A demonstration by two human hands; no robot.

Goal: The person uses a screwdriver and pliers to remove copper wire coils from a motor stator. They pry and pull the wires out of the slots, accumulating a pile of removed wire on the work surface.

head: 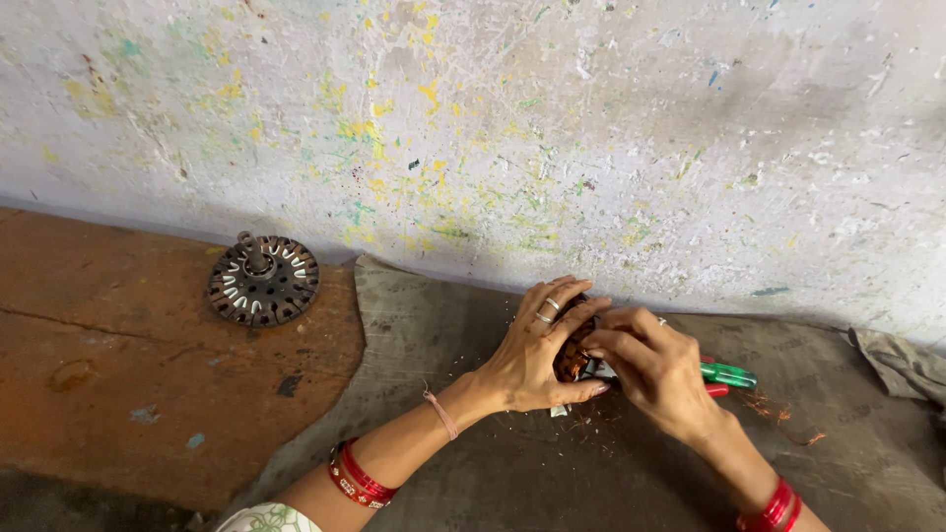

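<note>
Left hand: your left hand (532, 350) was cupped over a small round wound part (572, 357), fingers curled across its top and thumb under its near edge, clamping it in place against the mat so it could not turn.
Right hand: your right hand (655, 369) was closed around a tool with green and red handles (727, 375), its fingertips pressed right at the part; the working end was hidden behind both hands, so you could not tell what it gripped.
Wound part: it sat between your two hands, low over the grey mat (443, 325), near the wall; only a brown, copper-coloured patch showed between the fingers.
Mat: it lay over the orange floor (118, 355), probably to catch scraps; small bits and reddish shavings (774, 409) were scattered just beside your right hand.
Spare disc: a dark slotted metal disc (263, 280) with a short centre shaft lay flat on the floor, well apart to your left, touching nothing you held.
Wall: the paint-flecked wall (591, 128) rose directly behind the work.
</note>
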